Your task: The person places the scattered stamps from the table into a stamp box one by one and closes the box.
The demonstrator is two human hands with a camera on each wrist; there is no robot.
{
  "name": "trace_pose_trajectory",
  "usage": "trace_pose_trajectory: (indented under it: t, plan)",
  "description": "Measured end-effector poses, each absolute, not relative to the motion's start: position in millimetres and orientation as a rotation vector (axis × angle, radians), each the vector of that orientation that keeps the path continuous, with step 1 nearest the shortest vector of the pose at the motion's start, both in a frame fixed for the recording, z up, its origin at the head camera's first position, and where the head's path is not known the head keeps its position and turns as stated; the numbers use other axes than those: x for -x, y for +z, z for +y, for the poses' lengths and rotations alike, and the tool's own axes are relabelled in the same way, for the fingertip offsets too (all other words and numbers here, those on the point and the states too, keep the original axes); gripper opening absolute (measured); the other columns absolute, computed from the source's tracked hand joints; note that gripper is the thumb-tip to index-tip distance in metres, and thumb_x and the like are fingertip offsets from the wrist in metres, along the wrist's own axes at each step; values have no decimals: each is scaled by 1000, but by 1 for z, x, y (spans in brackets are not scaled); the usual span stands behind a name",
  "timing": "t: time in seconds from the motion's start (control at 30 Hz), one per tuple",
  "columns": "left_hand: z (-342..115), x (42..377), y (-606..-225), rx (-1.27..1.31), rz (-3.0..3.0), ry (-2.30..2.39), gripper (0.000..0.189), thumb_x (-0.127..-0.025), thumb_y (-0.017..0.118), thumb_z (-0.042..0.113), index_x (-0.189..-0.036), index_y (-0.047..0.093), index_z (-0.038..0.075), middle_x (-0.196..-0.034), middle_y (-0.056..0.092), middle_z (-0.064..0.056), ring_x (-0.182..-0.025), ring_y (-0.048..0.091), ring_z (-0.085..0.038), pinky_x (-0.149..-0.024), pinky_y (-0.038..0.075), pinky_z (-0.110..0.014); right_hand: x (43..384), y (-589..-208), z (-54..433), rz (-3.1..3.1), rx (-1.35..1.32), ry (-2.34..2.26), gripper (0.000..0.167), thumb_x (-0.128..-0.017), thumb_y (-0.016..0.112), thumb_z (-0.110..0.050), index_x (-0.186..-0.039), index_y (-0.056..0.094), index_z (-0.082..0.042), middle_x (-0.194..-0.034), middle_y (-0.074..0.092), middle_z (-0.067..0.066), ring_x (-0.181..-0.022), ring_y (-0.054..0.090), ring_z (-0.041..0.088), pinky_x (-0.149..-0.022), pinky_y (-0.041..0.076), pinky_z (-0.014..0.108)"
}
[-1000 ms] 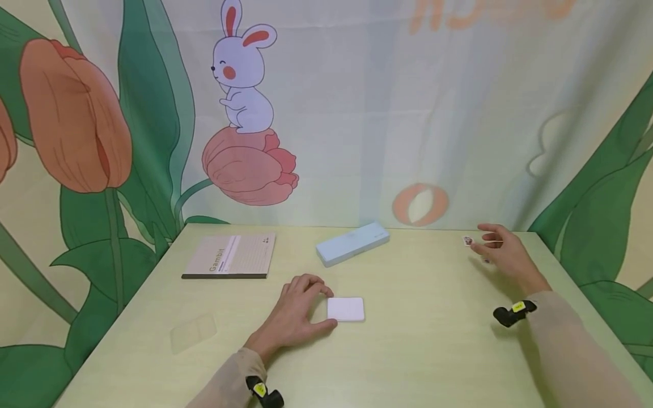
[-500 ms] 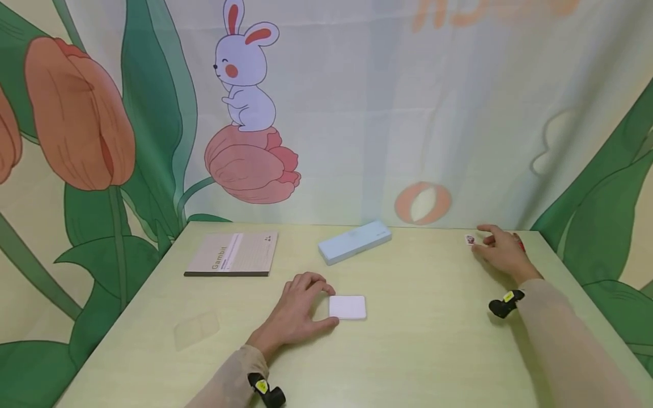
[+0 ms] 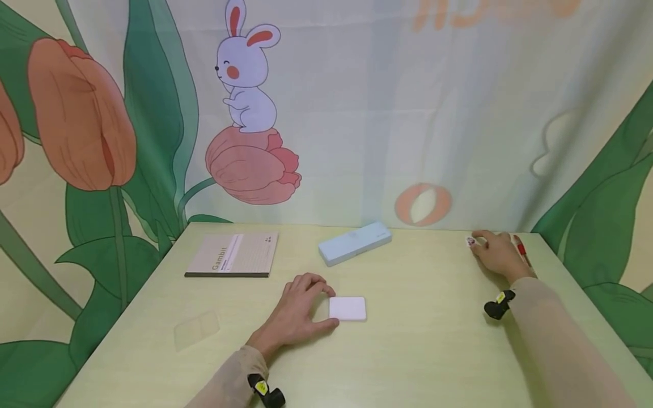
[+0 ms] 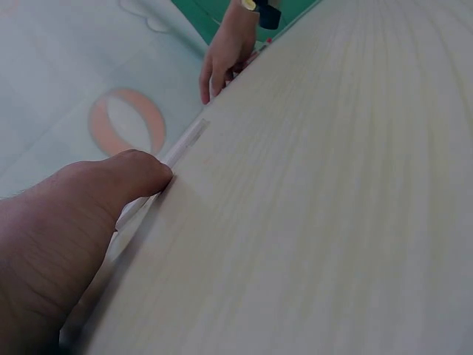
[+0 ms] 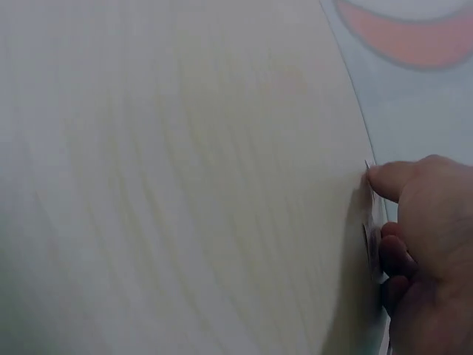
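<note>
My left hand (image 3: 293, 311) lies on the table beside a thin white rectangular pad (image 3: 348, 309) with rounded corners, holding it between thumb and curled fingers at its left side. In the left wrist view the left thumb (image 4: 151, 171) presses against the pad's edge. At the far right my right hand (image 3: 494, 252) is down at the back of the table, thumb and index finger pinching a small printed card (image 3: 470, 242). In the right wrist view the thumb tip meets this card's edge, and a second small flat piece (image 5: 372, 251) shows by the curled fingers.
A red-and-white pen-like stick (image 3: 520, 249) lies right of my right hand. A light blue oblong box (image 3: 354, 243) stands back centre, and a Gambit notebook (image 3: 232, 255) back left. A clear plastic piece (image 3: 196, 330) lies front left. A printed curtain (image 3: 336, 113) hangs behind the table.
My right hand has come down and slightly left, its index finger closing in on the small card. The red stick beside it has come into view. My left hand stays on the pad.
</note>
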State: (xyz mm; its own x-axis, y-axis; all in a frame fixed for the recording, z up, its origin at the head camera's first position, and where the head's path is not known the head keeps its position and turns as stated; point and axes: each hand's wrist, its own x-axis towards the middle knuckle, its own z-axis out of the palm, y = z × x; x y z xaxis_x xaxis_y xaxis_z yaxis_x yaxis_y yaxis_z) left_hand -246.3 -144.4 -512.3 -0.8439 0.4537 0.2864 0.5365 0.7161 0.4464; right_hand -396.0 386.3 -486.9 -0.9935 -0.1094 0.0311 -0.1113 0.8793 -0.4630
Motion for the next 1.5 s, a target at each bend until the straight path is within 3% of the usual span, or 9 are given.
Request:
trace_pose_trajectory:
  t: [0.17, 0.47, 0.63, 0.77, 0.87, 1.07, 1.23, 1.5]
  plan:
    - [-141, 248, -514, 811, -2755, -784, 51, -91, 83, 52, -130, 70, 23, -146, 56, -7, -141, 48, -30, -114, 38, -54, 395, -489, 387, -3012, -107, 810, 49, -116, 54, -27, -155, 47, 2, -128, 50, 40, -120, 46, 57, -98, 43, 72]
    - [-138, 247, -513, 815, -2760, -809, 50, -90, 84, 51, -130, 70, 25, -146, 56, -6, -142, 48, -31, -115, 38, -53, 384, -480, 387, -2986, -45, 917, 48, -111, 66, -22, -148, 45, 1, -132, 49, 38, -122, 44, 54, -98, 41, 71]
    - [-139, 248, -513, 810, -2760, -791, 51, -90, 84, 51, -130, 69, 24, -146, 56, -5, -141, 48, -30, -114, 38, -53, 382, -477, 381, -2951, -68, 932, 46, -109, 69, -19, -145, 46, 1, -124, 60, 31, -109, 59, 45, -88, 50, 56]
    - [-140, 248, -513, 805, -2752, -796, 51, -90, 84, 51, -129, 70, 24, -145, 56, -6, -140, 48, -30, -114, 38, -54, 384, -481, 377, -2914, -70, 933, 43, -108, 69, -15, -141, 47, 1, -111, 60, 23, -95, 59, 36, -77, 48, 43]
    - [-139, 247, -512, 807, -2758, -803, 51, -90, 84, 52, -130, 70, 24, -146, 56, -6, -141, 48, -30, -114, 38, -54, 387, -485, 376, -2896, -61, 915, 44, -107, 67, -13, -143, 46, 3, -108, 59, 22, -91, 58, 34, -74, 47, 41]
    - [-139, 247, -513, 807, -2756, -817, 51, -89, 84, 52, -130, 70, 25, -146, 57, -6, -140, 49, -31, -114, 38, -55, 386, -483, 372, -2882, -15, 941, 40, -114, 57, -17, -148, 46, 0, -120, 59, 28, -99, 59, 38, -78, 51, 44]
    - [-140, 247, -514, 802, -2765, -806, 51, -90, 84, 52, -130, 70, 25, -146, 56, -6, -141, 48, -31, -116, 38, -55, 377, -471, 364, -2811, -34, 1047, 39, -118, 55, -26, -150, 52, -5, -129, 63, 29, -103, 65, 40, -75, 55, 39]
    - [-144, 248, -517, 786, -2783, -796, 52, -90, 83, 53, -132, 69, 26, -148, 55, -5, -142, 47, -30, -116, 37, -54, 357, -456, 345, -2661, -85, 1209, 44, -114, 66, -29, -151, 57, -8, -122, 74, 24, -99, 70, 37, -63, 54, 28]
